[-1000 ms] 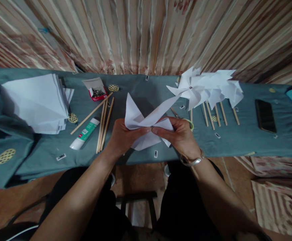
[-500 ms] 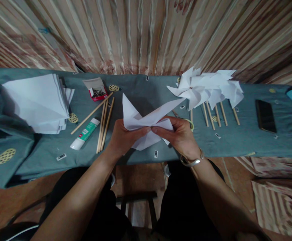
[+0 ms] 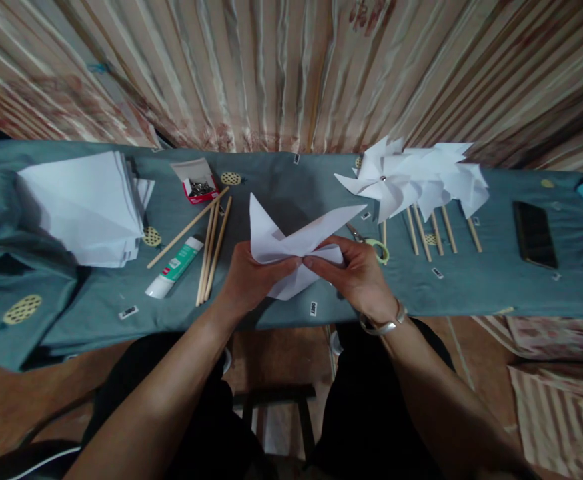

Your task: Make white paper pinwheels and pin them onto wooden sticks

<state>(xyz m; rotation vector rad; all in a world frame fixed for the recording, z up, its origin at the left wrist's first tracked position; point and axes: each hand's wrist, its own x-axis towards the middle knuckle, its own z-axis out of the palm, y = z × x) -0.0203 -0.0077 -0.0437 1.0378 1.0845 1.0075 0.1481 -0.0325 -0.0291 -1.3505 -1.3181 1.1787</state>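
Observation:
A white paper pinwheel [image 3: 306, 235] with curled blades is held above the near part of the table, and no stick shows on it. My left hand [image 3: 251, 277] is closed on its left side, thumb pressed near the centre. From the right, my right hand [image 3: 359, 272] pinches a folded blade, its thumb tip almost meeting the left thumb at the middle. The fingers under the paper are hidden. Scissors [image 3: 382, 250] with a yellow-green handle lie just beyond my right hand. Left of my left hand are several wooden sticks [image 3: 210, 250] and a green-and-white glue tube [image 3: 175, 267].
A stack of white paper [image 3: 81, 207] lies at the left. Behind the sticks stands an open red-and-white box [image 3: 200, 190] of small metal pins. Several pinwheels on sticks [image 3: 411, 177] lie at the back right, with a dark phone [image 3: 534, 233] beyond them on the teal tablecloth [image 3: 471, 287].
The thumbs stay at the pinwheel's centre, and its upper right blade tip has dropped slightly. The view has shifted a little, and more of the scissors shows beside my right hand.

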